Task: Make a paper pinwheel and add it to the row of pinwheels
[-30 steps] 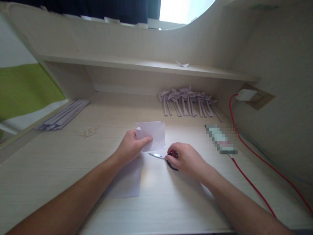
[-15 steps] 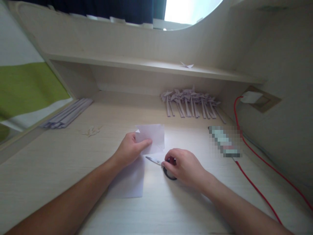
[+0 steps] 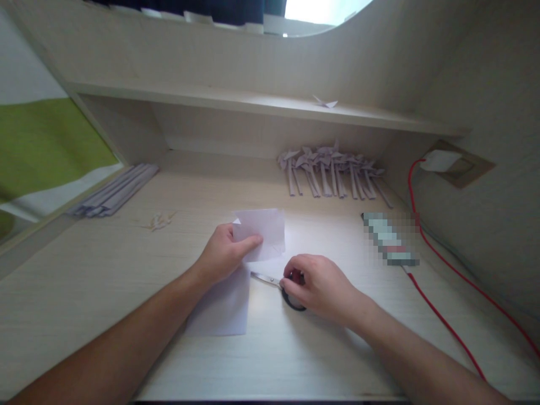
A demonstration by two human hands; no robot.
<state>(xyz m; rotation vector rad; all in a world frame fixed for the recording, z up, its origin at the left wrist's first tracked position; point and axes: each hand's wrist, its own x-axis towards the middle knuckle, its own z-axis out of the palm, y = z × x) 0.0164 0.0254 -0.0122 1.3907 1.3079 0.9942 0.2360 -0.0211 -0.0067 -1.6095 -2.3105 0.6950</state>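
Observation:
Between thumb and fingers, my left hand (image 3: 225, 250) pinches a small piece of white paper (image 3: 268, 225), whose upper left corner is nicked or folded. Below that hand a larger white sheet (image 3: 228, 306) lies flat on the desk, partly covered by my wrist. My right hand (image 3: 318, 287) has its fingers round the black handle of a pair of scissors (image 3: 270, 279). The blades point left, sit close together and lie just below the held paper, apart from it.
Paper pinwheels (image 3: 333, 169) on rolled sticks lie at the back right. Paper rolls (image 3: 118, 191) are stacked at left, near small pale sticks (image 3: 160, 221). A blurred phone (image 3: 388, 239) with a red cable (image 3: 447, 326) lies right. One folded paper piece (image 3: 324, 103) rests on the shelf.
The view has tilted slightly downward, so the background sits higher. Both hands keep their holds on the paper and the scissors, nearly still.

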